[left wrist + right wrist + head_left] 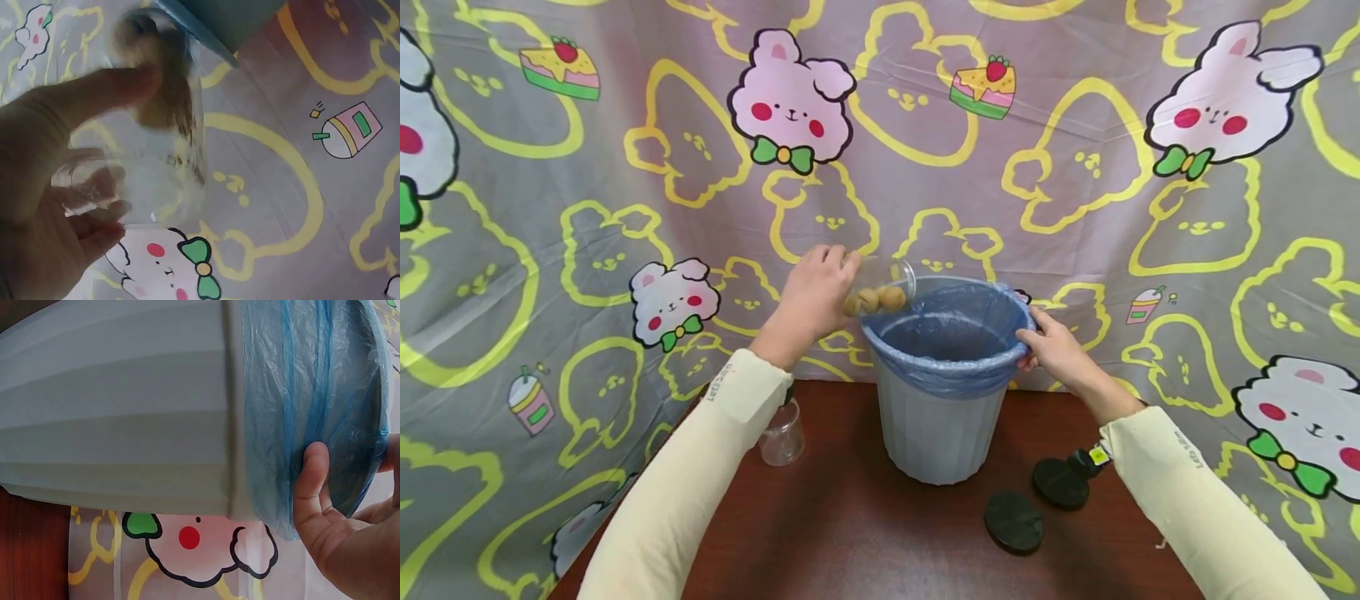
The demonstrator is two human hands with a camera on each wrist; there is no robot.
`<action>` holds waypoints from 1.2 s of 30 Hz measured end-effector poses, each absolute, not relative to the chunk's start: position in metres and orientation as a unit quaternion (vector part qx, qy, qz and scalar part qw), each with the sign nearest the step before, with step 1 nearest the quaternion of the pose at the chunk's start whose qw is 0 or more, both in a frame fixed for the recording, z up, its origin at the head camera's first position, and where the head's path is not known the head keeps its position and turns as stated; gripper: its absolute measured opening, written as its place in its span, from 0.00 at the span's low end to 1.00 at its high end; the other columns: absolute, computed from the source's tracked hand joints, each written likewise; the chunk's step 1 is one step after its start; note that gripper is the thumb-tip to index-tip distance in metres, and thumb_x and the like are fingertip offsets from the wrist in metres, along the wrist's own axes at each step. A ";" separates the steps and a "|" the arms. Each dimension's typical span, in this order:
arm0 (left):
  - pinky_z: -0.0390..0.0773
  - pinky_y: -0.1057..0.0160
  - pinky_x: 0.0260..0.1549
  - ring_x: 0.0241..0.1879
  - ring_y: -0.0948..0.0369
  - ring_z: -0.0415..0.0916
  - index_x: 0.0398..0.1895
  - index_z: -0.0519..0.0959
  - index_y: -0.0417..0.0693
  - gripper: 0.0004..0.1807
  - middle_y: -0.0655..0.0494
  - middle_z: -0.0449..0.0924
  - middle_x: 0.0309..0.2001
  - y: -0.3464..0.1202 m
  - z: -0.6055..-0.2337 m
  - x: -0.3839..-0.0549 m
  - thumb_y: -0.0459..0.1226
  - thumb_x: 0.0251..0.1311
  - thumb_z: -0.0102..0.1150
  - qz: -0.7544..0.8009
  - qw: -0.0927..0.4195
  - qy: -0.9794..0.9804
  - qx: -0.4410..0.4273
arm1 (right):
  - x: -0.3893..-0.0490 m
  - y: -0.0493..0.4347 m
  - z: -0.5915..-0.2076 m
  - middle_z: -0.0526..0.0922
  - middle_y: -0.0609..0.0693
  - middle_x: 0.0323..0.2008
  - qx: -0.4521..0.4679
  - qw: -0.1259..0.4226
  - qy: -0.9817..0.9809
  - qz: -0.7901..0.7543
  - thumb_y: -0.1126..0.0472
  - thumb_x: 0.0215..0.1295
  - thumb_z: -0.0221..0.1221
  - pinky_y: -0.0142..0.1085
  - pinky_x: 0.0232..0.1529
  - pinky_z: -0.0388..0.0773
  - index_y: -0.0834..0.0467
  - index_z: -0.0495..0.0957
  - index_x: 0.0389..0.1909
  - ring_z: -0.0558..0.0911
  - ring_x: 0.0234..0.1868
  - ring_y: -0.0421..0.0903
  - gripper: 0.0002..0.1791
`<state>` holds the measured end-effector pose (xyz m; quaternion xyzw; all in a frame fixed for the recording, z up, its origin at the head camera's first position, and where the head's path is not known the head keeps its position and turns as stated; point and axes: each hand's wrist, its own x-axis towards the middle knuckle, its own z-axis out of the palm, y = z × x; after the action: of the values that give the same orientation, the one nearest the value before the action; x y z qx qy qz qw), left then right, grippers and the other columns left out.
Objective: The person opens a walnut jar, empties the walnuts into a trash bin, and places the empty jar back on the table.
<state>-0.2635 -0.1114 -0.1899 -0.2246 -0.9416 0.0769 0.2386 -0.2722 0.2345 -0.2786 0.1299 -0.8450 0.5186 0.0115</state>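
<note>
My left hand (816, 292) grips a clear jar (906, 268) tipped on its side, its mouth turned toward the bin's left rim. Inside lie several brown, round, walnut-like pieces (891, 298). In the left wrist view the thumb crosses the jar (156, 197), and the brown contents (165, 103) are blurred near its mouth. A light grey ribbed bin (940, 433), lined with a blue plastic bag (951, 377), stands upright on the table. My right hand (1052, 346) holds its right rim, thumb over the folded liner (269, 425) in the right wrist view.
Left of the bin, partly behind the left sleeve, stands another clear jar (782, 442). Two black round discs, a nearer one (1013, 522) and a farther one (1060, 485), lie on the brown table (850, 542) at the right. A patterned curtain (925, 183) hangs behind.
</note>
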 end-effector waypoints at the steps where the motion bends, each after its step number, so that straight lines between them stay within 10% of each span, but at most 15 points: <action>1: 0.67 0.51 0.55 0.57 0.44 0.64 0.65 0.63 0.39 0.52 0.41 0.67 0.58 -0.111 -0.189 -0.264 0.49 0.35 0.78 0.073 0.239 -0.943 -0.221 | -0.272 0.235 -0.278 0.76 0.63 0.35 0.129 0.011 -0.846 0.517 0.62 0.72 0.44 0.36 0.30 0.79 0.66 0.34 0.72 0.79 0.25 0.43 0.37; 10: 0.68 0.48 0.53 0.60 0.45 0.61 0.70 0.57 0.41 0.57 0.42 0.63 0.62 -0.111 -0.178 -0.270 0.52 0.37 0.77 -0.004 0.143 -0.971 -0.190 | -0.271 0.234 -0.276 0.77 0.60 0.32 0.127 0.011 -0.845 0.519 0.62 0.72 0.44 0.37 0.31 0.79 0.67 0.34 0.72 0.79 0.25 0.43 0.37; 22: 0.62 0.53 0.61 0.53 0.46 0.67 0.58 0.71 0.37 0.36 0.41 0.72 0.52 -0.114 -0.183 -0.275 0.35 0.43 0.74 0.208 0.378 -0.836 -0.340 | -0.270 0.235 -0.277 0.77 0.60 0.30 0.129 0.013 -0.842 0.524 0.63 0.72 0.44 0.35 0.30 0.79 0.67 0.34 0.72 0.78 0.24 0.42 0.37; 30: 0.62 0.53 0.60 0.59 0.45 0.63 0.67 0.62 0.39 0.51 0.41 0.67 0.60 -0.112 -0.177 -0.273 0.47 0.38 0.77 0.108 0.245 -0.916 -0.297 | -0.270 0.233 -0.278 0.77 0.61 0.33 0.129 0.010 -0.843 0.522 0.62 0.72 0.44 0.37 0.31 0.79 0.66 0.34 0.72 0.79 0.25 0.42 0.37; 36: 0.62 0.52 0.60 0.58 0.43 0.64 0.65 0.64 0.38 0.50 0.39 0.68 0.58 -0.113 -0.175 -0.273 0.48 0.38 0.76 0.137 0.266 -0.909 -0.290 | -0.271 0.233 -0.277 0.77 0.61 0.32 0.128 0.011 -0.843 0.522 0.62 0.72 0.44 0.36 0.30 0.79 0.66 0.34 0.72 0.79 0.24 0.43 0.37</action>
<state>-0.2730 -0.1128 -0.1751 -0.2899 -0.9089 0.1374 0.2663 -0.2714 0.2333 -0.2773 0.1282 -0.8429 0.5225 0.0111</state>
